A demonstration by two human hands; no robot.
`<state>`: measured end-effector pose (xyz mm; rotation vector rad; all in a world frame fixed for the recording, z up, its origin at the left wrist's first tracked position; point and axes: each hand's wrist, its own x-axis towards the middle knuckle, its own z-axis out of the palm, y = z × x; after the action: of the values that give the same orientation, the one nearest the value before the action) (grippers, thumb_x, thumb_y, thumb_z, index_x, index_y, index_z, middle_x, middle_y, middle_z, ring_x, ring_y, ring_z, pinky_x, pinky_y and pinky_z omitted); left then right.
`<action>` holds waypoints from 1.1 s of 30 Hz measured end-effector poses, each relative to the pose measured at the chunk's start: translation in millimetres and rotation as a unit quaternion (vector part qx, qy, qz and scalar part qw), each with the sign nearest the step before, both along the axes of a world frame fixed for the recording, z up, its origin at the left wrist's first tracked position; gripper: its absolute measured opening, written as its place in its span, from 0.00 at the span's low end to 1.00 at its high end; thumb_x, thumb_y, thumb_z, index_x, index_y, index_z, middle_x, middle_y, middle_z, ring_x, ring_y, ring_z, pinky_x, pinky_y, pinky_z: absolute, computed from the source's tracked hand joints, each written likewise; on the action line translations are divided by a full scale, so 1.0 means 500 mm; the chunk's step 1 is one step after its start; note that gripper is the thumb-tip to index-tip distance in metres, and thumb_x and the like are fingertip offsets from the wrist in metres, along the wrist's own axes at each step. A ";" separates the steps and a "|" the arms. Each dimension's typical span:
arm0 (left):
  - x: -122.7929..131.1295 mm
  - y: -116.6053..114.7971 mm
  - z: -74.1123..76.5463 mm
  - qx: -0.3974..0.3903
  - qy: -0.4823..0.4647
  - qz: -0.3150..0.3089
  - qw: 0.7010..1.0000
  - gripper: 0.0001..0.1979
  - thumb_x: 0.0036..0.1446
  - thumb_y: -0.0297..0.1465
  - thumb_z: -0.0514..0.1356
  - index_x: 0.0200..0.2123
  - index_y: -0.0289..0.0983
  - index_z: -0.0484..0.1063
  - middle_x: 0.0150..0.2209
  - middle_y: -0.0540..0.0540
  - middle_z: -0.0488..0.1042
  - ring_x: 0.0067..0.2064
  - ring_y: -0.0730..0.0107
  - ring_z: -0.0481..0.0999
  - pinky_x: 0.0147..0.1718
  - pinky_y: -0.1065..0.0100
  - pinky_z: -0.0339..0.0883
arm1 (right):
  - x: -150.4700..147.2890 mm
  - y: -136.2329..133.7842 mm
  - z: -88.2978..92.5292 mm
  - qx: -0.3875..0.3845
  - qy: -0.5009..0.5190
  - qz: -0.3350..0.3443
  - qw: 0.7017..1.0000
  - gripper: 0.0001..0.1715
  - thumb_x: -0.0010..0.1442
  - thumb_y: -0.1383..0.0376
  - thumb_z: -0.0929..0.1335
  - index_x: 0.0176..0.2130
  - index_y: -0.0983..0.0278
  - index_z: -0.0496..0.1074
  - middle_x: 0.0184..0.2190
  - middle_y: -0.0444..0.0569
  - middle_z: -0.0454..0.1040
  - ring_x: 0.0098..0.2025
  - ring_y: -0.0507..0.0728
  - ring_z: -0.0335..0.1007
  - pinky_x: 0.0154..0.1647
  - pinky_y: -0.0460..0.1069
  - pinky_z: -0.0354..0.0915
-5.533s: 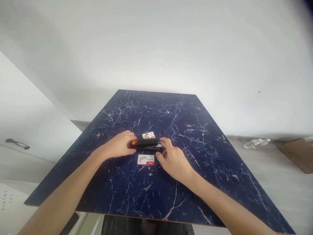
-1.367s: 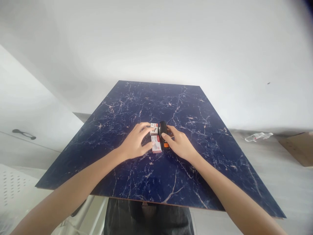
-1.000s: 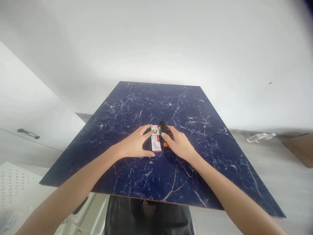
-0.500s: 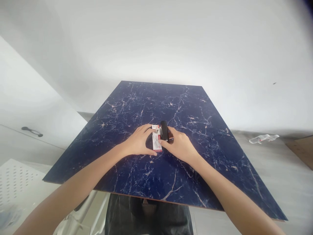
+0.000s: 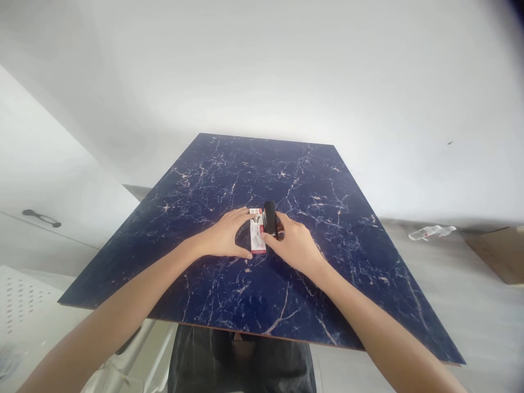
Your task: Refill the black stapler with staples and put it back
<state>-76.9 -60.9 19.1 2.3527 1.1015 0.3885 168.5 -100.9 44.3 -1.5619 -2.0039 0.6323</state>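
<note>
A white wall [image 5: 262,71] fills the far part of the view; a dark-blue marble-patterned board [image 5: 196,284] with pale veining is laid out below it, its near edge passing just beyond dark trousers [image 5: 241,363]. Left of the board, a white cabinet panel [image 5: 69,229] with a dark handle [image 5: 41,218] is seen, with a perforated white panel [image 5: 20,297] below it; right of the board, a grey surface [image 5: 483,322] is seen bearing a piece of cardboard [image 5: 499,254] and a clear plastic bottle [image 5: 430,232].

A staple box [image 5: 257,237], printed in white and red, is positioned near the middle of the board, its long axis running near to far; a black stapler [image 5: 269,219] is aligned along its right side, touching it. The left hand [image 5: 223,236] is curved around the staple box, which is held between the fingers at the far end and the thumb at the near end; the right hand [image 5: 291,245] is closed on the stapler, although the grip is partly hidden by the fingers.
</note>
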 end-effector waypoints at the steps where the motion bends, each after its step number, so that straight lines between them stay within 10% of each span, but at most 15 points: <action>1: 0.002 0.000 0.000 0.003 -0.001 -0.001 1.000 0.57 0.45 0.50 0.77 0.73 0.44 0.57 0.75 0.31 0.55 0.76 0.33 0.50 0.70 0.30 0.50 | 0.000 0.000 -0.001 0.000 0.004 -0.003 1.000 0.25 0.63 0.60 0.72 0.58 0.59 0.72 0.44 0.49 0.83 0.39 0.60 0.81 0.42 0.53 0.72; 11: 0.044 0.043 -0.010 0.054 -0.022 -0.018 0.998 0.56 0.41 0.52 0.78 0.70 0.43 0.63 0.71 0.34 0.64 0.73 0.33 0.59 0.69 0.34 0.55 | 0.024 0.021 -0.013 0.036 -0.015 -0.045 0.998 0.23 0.61 0.60 0.70 0.55 0.60 0.75 0.42 0.49 0.83 0.37 0.60 0.79 0.39 0.52 0.69; 25: 0.466 0.242 -0.007 0.025 -0.005 -0.084 0.996 0.78 0.40 0.53 0.75 0.77 0.34 0.27 0.74 0.26 0.54 0.74 0.32 0.56 0.69 0.42 0.52 | 0.306 0.170 -0.019 0.008 -0.127 -0.359 0.925 0.25 0.63 0.57 0.66 0.55 0.67 0.74 0.46 0.64 0.82 0.49 0.71 0.80 0.51 0.59 0.70; 33: 0.553 0.264 -0.013 0.019 0.000 -0.102 0.995 0.76 0.41 0.55 0.74 0.78 0.33 0.31 0.75 0.28 0.52 0.75 0.34 0.53 0.71 0.43 0.50 | 0.378 0.186 -0.024 0.001 -0.143 -0.389 0.910 0.25 0.64 0.57 0.65 0.55 0.68 0.74 0.45 0.66 0.81 0.49 0.71 0.80 0.49 0.59 0.70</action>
<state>199.7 71.1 12.7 2.4700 0.8496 0.3370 357.5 -8.1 32.5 -2.3371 -1.3428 0.0780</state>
